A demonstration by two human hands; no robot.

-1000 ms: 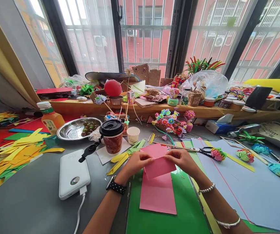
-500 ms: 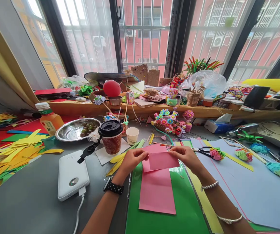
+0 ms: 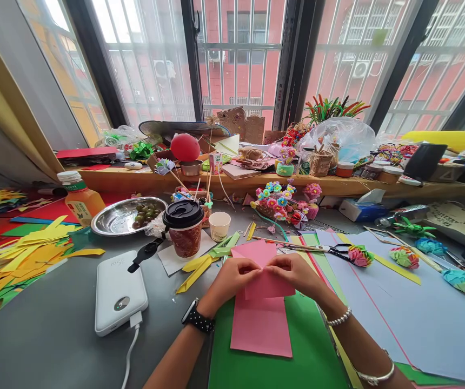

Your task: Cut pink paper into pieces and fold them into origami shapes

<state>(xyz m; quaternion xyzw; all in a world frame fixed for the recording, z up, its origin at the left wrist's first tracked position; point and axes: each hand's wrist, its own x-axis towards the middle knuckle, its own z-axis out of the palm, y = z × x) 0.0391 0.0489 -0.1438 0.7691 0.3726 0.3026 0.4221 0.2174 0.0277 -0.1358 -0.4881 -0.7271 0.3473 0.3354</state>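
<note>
A small piece of pink paper [image 3: 270,287] is pinched between my left hand [image 3: 236,279] and my right hand [image 3: 295,274], whose fingertips meet at its upper edge. Both hands are closed on it. Beneath lies a longer pink paper strip [image 3: 260,329] with a crease across it, resting on a green folder [image 3: 309,346]. Another pink sheet [image 3: 252,251] shows just beyond my fingers. Scissors [image 3: 336,251] with black handles lie past my right hand, beside a folded paper flower [image 3: 360,256].
Left of my arm sit a white power bank [image 3: 121,294] with a cable, a lidded coffee cup [image 3: 184,229], a paper cup [image 3: 219,226], and a metal plate [image 3: 106,219] holding grapes. Yellow paper strips [image 3: 33,248] pile at far left. White sheets [image 3: 411,302] spread on the right.
My hands have drawn together and slightly nearer me, from the small pink paper's two ends to the middle of its upper edge. The strip below stays put.
</note>
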